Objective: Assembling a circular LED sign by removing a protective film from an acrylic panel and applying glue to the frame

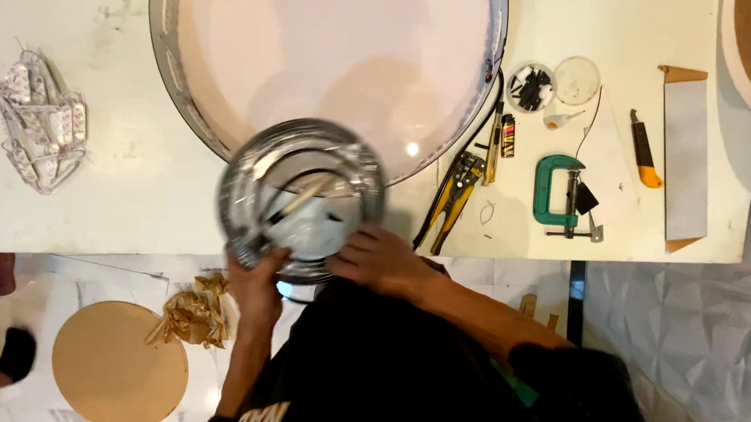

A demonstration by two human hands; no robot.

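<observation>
Your left hand (258, 284) grips the shiny round metal ring (302, 199) from below at its near rim; your right hand (380, 260) clasps its right edge, over the tabletop (118, 184) edge.

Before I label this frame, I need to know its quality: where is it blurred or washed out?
Head view: the metal ring between the left hand and right hand is motion-blurred; the big round panel is overexposed, with a glare spot near its lower edge; the green clamp and other tools on the table look sharp.
</observation>
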